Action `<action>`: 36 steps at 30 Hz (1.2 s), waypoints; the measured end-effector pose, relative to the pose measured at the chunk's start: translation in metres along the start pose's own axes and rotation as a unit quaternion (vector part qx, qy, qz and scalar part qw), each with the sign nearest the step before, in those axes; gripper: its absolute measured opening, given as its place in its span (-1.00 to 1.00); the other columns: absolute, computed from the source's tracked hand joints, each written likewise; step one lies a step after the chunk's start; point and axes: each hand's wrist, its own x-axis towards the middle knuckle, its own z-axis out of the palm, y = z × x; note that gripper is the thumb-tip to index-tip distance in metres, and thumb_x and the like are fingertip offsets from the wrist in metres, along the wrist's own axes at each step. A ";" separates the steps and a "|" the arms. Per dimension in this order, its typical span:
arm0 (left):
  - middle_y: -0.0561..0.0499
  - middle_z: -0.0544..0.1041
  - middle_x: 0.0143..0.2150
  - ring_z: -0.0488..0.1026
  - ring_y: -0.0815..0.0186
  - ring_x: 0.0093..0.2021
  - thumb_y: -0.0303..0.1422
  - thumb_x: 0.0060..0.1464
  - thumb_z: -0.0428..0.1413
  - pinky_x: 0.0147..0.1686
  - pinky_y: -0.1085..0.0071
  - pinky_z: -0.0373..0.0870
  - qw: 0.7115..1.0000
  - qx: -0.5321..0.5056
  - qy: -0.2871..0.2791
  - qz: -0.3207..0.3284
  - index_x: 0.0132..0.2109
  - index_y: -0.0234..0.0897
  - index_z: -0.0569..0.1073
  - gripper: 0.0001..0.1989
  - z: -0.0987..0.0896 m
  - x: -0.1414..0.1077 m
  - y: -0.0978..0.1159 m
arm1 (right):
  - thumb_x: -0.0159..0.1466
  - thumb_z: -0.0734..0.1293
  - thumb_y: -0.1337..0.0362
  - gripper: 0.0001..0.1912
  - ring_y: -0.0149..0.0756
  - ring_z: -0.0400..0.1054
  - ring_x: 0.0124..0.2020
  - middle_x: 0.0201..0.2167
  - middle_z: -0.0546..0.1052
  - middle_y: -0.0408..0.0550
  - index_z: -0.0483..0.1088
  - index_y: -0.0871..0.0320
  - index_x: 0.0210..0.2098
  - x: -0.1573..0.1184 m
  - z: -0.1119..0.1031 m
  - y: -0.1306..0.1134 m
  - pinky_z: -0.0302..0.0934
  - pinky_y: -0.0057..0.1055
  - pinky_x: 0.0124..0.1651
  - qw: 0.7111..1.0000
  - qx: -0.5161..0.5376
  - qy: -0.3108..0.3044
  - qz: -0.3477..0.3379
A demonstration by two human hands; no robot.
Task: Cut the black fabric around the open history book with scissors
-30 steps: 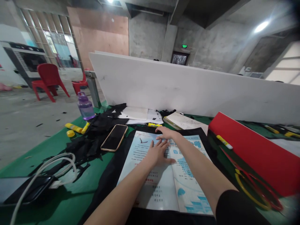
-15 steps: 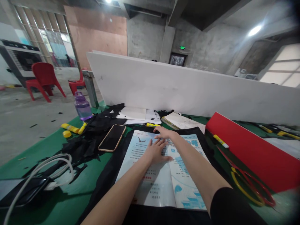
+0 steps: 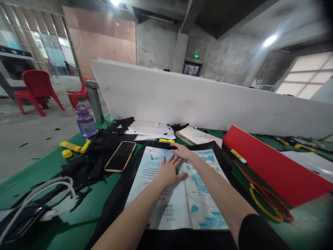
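Observation:
An open printed booklet (image 3: 174, 208) lies on black cloth (image 3: 111, 208) in front of me. My left hand (image 3: 170, 172) rests on its left page near the fold, palm down, fingers and thumb spread. Just beyond it, my right hand (image 3: 181, 152) touches the upper part of the booklet by the fold, its fingers apart and close to my left fingertips. Neither hand grips anything. A yellow glue stick (image 3: 166, 141) lies just past the booklet's top edge.
On the green table (image 3: 85, 222), a phone (image 3: 120, 157), black scraps and a purple bottle (image 3: 85, 121) are at left. A red board (image 3: 275, 166) and scissors (image 3: 270, 203) lie at right. A white panel (image 3: 177, 97) stands behind. A cable (image 3: 33, 194) is near left.
The view has shifted slightly, so the surroundings appear a little further left. Both hands stay on the booklet, with almost the same pose.

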 end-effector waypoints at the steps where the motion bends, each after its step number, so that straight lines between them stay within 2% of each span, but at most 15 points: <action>1: -0.02 0.04 0.36 -0.08 0.08 0.35 0.21 0.07 -0.22 0.25 -0.11 -0.22 1.000 0.000 -0.008 0.001 0.32 -0.11 0.02 -0.21 -0.001 0.000 0.000 | 0.32 0.19 0.19 -0.62 -0.29 0.28 0.07 0.08 0.39 0.00 0.25 0.14 0.10 -0.009 -0.002 0.006 0.16 -0.37 0.10 1.000 -0.004 0.025 0.003; 5: 0.05 -0.07 0.39 -0.11 0.08 0.35 0.22 0.08 -0.27 0.24 -0.12 -0.23 1.000 0.003 -0.025 0.006 0.34 -0.04 -0.04 -0.22 -0.002 0.000 -0.001 | 0.33 0.17 0.21 -0.67 -0.23 0.27 0.08 0.03 0.42 0.07 0.34 0.21 0.02 -0.049 -0.017 0.040 0.10 -0.29 0.16 0.996 -0.041 0.080 0.024; 8: 0.08 -0.08 0.39 -0.11 0.08 0.36 0.22 0.07 -0.26 0.24 -0.12 -0.22 1.000 0.009 -0.021 0.005 0.33 -0.01 -0.03 -0.23 0.000 0.001 -0.002 | 0.34 0.15 0.17 -0.65 -0.18 0.29 0.06 0.01 0.44 0.09 0.37 0.20 0.01 -0.074 -0.030 0.062 0.14 -0.22 0.13 0.993 -0.072 0.086 0.041; 11: 0.10 -0.06 0.39 -0.10 0.09 0.35 0.22 0.07 -0.25 0.25 -0.11 -0.21 1.000 0.015 -0.010 0.001 0.33 -0.01 -0.01 -0.24 0.004 0.001 -0.003 | 0.35 0.11 0.15 -0.61 -0.18 0.28 0.08 0.05 0.43 0.09 0.35 0.19 0.05 -0.086 -0.035 0.072 0.13 -0.22 0.15 0.991 -0.101 0.078 0.040; 17: 0.12 -0.06 0.38 -0.10 0.07 0.35 0.20 0.09 -0.28 0.24 -0.11 -0.21 1.000 0.026 -0.003 -0.005 0.33 0.00 -0.03 -0.26 0.008 0.002 -0.002 | 0.36 0.09 0.14 -0.56 -0.17 0.17 0.19 0.14 0.35 0.12 0.30 0.24 0.10 -0.083 -0.026 0.076 -0.10 -0.12 0.29 0.987 -0.151 0.058 0.023; 21: 0.10 -0.08 0.39 -0.12 0.04 0.35 0.21 0.08 -0.29 0.25 -0.11 -0.24 0.999 0.030 -0.011 -0.012 0.35 -0.02 -0.08 -0.23 0.008 0.003 0.000 | 0.35 0.11 0.15 -0.57 -0.13 0.23 0.14 0.10 0.39 0.15 0.30 0.26 0.09 -0.082 -0.027 0.074 -0.05 -0.10 0.26 0.983 -0.172 0.056 0.015; 25: 0.09 -0.08 0.38 -0.11 0.05 0.35 0.19 0.09 -0.27 0.24 -0.11 -0.23 0.999 0.032 -0.011 -0.009 0.35 -0.07 -0.11 -0.22 0.008 0.003 0.001 | 0.34 0.15 0.19 -0.66 -0.12 0.18 0.16 0.08 0.37 0.14 0.37 0.24 -0.02 -0.083 -0.031 0.068 0.04 -0.17 0.22 0.980 -0.188 0.069 0.000; 30: 0.09 -0.07 0.38 -0.12 0.05 0.35 0.18 0.11 -0.29 0.24 -0.13 -0.20 0.999 0.038 -0.005 -0.010 0.35 -0.07 -0.11 -0.23 0.008 0.001 0.003 | 0.34 0.15 0.21 -0.70 -0.16 0.28 0.01 -0.07 0.44 0.10 0.37 0.22 -0.06 -0.086 -0.030 0.063 0.19 -0.21 0.09 0.978 -0.190 0.086 0.003; 36: 0.07 -0.07 0.39 -0.12 0.05 0.35 0.16 0.12 -0.26 0.24 -0.11 -0.21 0.999 0.036 -0.020 -0.007 0.36 -0.08 -0.12 -0.25 0.003 -0.013 0.010 | 0.34 0.15 0.20 -0.69 -0.13 0.17 0.10 0.02 0.34 0.11 0.38 0.20 -0.05 -0.100 -0.026 0.055 0.16 -0.20 0.13 0.977 -0.184 0.103 0.002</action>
